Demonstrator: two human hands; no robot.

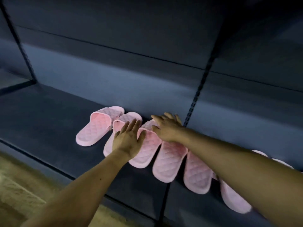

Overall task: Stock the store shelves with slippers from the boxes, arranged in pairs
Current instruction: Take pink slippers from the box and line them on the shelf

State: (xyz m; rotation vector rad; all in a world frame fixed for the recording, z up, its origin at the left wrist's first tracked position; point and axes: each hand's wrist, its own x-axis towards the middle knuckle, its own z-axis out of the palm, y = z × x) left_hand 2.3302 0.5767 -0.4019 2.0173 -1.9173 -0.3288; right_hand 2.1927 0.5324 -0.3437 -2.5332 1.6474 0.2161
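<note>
one dark shelf [41, 115] fills most of the view. six pink quilted slippers [168, 161] that i can count sit side by side along it, toes toward the back wall, plus two pink edges poking out past the right forearm. two hands, both flat with fingers spread, gripping nothing: left hand [127, 140] over the second and third slipper from the left, right hand [167, 128] over the straps just beside it.

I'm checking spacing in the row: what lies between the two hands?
A pink slipper: in the head view its strap end sits between the left hand and the right hand.
</note>
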